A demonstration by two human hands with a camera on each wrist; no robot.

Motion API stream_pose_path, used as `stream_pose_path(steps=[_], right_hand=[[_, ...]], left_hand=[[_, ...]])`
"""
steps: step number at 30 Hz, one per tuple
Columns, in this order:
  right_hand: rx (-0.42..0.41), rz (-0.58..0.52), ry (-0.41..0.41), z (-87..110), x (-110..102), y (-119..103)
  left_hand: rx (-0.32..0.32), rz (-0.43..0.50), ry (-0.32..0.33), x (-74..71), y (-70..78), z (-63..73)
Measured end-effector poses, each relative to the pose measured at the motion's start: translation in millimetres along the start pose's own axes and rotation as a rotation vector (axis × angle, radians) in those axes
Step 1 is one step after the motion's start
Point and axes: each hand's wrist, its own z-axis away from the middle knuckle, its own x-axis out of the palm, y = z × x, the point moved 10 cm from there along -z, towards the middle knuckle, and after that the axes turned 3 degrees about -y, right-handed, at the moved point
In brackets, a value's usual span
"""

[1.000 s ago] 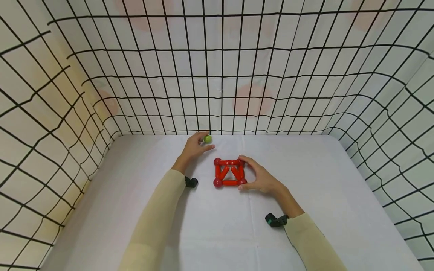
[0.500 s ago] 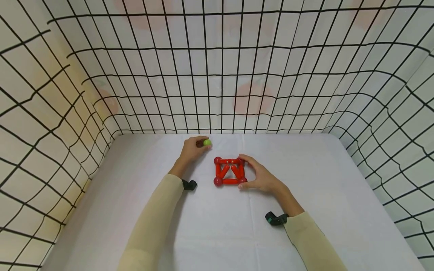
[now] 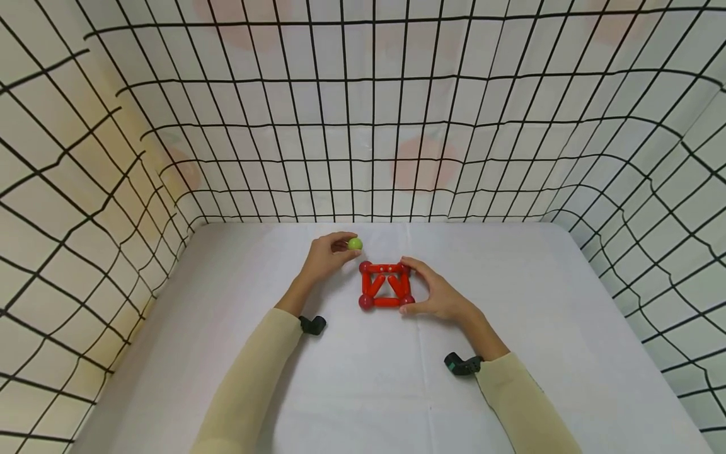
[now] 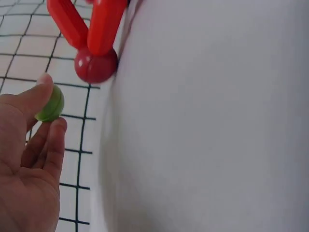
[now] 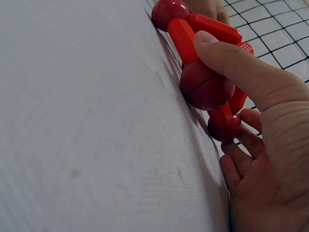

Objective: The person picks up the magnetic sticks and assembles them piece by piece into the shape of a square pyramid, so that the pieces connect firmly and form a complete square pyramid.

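My left hand (image 3: 324, 257) pinches a small green ball (image 3: 355, 243) between thumb and fingers, just past the far left corner of a red frame. That frame (image 3: 387, 302) is built of red rods and dark red balls in a square, with two slanted rods inside. My right hand (image 3: 439, 297) grips its right side, thumb at the near ball (image 5: 207, 86) and fingers at the far ball (image 5: 224, 128). In the left wrist view the green ball (image 4: 52, 104) hangs close to a red corner ball (image 4: 95, 65).
A white cloth (image 3: 363, 378) covers the table under both arms. Black wire mesh (image 3: 371, 126) stands along the back and both sides, and its lower edge runs close behind my left hand.
My left fingers have closed on the green ball and brought it slightly right and nearer, toward the red frame. The right hand and the frame have hardly moved.
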Motion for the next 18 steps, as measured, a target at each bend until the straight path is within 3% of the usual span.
stream_pose_path(steps=[8,18], right_hand=[[0.004,-0.008,0.003,-0.7,-1,0],[-0.012,-0.017,0.002,-0.9,-1,0]], left_hand=[[0.121,0.068,-0.037,12.2,32.1,19.3],[0.206,0.084,-0.082,30.0,56.0,34.8]])
